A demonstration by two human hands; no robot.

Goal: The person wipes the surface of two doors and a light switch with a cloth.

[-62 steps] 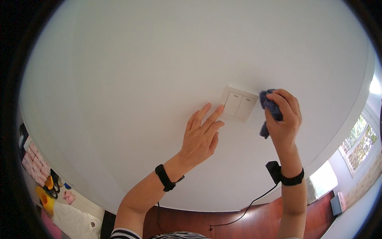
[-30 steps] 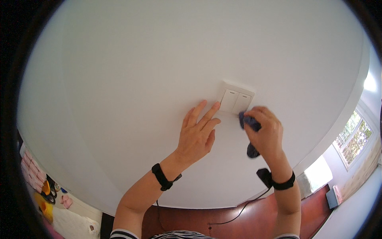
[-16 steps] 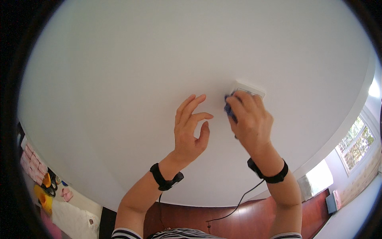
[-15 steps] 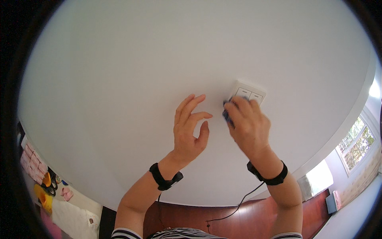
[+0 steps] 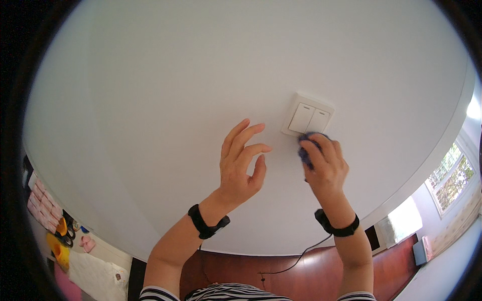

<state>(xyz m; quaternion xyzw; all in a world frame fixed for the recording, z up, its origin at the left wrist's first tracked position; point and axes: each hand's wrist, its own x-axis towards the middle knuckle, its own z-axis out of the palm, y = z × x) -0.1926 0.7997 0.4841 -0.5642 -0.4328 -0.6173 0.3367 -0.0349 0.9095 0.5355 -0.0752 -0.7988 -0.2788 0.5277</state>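
Note:
A white light switch (image 5: 310,118) with two rockers is set in the pale wall (image 5: 175,75). My right hand (image 5: 327,163) grips a bunched dark blue cloth (image 5: 306,154) at the lower edge of the switch plate, its fingers curled round it. Part of the cloth is hidden behind the fingers. To the left of the switch, my left hand (image 5: 240,163) is raised in front of the wall with its fingers apart and nothing in them. Each wrist carries a black strap with a small dark device.
A thin black cable (image 5: 301,258) hangs from the right wrist over the reddish wooden floor (image 5: 241,266). Pink-and-white packages (image 5: 44,203) and a white cloth (image 5: 98,273) lie at the lower left. A window (image 5: 452,178) is at the far right.
My right hand has moved down and slightly right with the cloth, uncovering more of the switch's rockers. My left hand has hardly moved.

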